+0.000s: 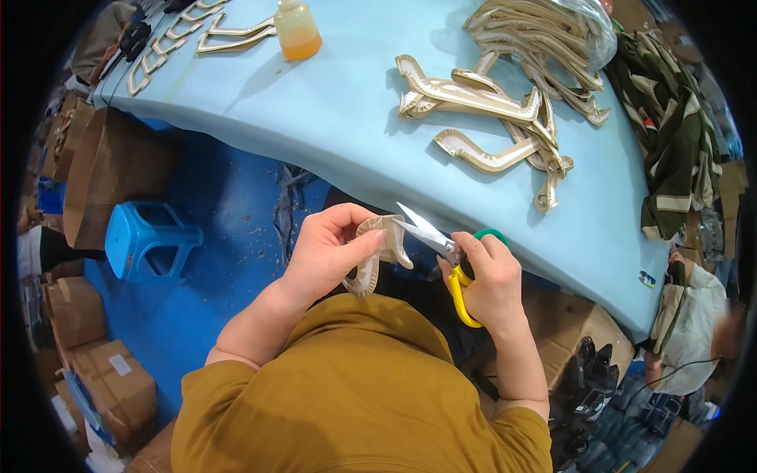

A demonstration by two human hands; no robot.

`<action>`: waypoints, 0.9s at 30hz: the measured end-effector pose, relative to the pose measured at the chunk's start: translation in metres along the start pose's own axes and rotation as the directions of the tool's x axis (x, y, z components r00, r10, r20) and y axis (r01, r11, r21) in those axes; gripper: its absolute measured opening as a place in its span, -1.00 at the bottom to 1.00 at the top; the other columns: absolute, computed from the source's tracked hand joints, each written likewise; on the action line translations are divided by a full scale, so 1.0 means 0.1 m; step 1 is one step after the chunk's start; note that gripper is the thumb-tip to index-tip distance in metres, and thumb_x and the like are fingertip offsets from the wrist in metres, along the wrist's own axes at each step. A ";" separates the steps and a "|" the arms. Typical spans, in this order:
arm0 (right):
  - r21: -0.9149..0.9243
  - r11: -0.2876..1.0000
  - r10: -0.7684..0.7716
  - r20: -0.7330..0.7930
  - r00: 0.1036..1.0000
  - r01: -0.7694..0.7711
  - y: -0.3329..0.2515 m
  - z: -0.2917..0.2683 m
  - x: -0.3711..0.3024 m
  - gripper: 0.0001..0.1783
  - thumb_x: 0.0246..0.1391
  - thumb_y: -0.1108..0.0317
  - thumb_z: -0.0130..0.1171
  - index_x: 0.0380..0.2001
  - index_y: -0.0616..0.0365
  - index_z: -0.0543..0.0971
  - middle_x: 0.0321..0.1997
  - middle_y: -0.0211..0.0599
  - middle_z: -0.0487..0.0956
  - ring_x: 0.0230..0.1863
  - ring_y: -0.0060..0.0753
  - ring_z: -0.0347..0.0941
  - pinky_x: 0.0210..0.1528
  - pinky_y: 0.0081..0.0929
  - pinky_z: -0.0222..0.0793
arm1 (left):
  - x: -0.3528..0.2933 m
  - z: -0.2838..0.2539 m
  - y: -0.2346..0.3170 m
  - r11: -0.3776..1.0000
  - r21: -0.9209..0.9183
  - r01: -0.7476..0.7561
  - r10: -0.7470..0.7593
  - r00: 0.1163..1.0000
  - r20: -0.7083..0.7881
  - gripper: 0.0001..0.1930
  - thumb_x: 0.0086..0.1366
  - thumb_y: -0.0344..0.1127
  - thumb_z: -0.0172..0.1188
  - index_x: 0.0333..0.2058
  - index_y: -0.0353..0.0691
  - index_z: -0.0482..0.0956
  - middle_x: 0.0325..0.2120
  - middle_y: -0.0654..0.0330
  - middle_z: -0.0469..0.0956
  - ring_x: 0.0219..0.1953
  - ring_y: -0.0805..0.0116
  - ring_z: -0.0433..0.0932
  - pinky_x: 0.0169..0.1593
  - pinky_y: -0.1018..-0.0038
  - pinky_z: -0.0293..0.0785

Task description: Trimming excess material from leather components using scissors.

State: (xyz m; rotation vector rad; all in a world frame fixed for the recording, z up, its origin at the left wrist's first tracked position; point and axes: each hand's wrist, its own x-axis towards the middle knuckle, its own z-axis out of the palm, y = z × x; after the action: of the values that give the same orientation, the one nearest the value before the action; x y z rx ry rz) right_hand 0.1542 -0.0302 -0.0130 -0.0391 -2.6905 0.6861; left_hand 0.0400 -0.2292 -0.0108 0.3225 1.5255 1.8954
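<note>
My left hand (339, 246) pinches a curved beige strip (364, 272) between thumb and fingers, in front of my chest. Small notches run along the strip's edge, and its free end bends down to the right. In my right hand (490, 280) is a pair of scissors (432, 236) with one yellow and one green handle. The blades are parted a little and point up and left, their tips close to the strip; whether they touch it I cannot tell. More strips (481, 102) of the same kind lie loosely heaped on the table beyond my hands.
A light blue table (339, 118) runs across in front of me. On it stand a bottle (298, 35) of orange liquid and a bundle of strips in clear plastic (591, 31). A blue stool (146, 240), cardboard boxes (114, 386) and a person at right (690, 323) surround me.
</note>
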 end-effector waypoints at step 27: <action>-0.117 0.985 -0.130 -0.024 0.991 0.126 0.05 0.05 -0.17 -0.73 -0.40 0.47 0.23 -0.47 0.05 0.49 -0.73 -0.40 0.28 -0.71 -0.38 0.30 -0.66 -0.49 0.26 | -0.07 0.03 -0.04 0.995 -0.089 0.051 -0.047 0.998 0.042 -0.92 0.10 -0.47 0.18 -0.40 -0.26 0.47 -0.50 0.31 0.49 -0.44 0.62 0.41 -0.33 0.67 0.34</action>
State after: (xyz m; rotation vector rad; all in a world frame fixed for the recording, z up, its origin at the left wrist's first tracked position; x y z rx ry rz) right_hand 0.1681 -0.0299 -0.0256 0.0923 -2.6722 0.4869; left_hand 0.0483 -0.2305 -0.0122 0.2787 1.4045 1.9015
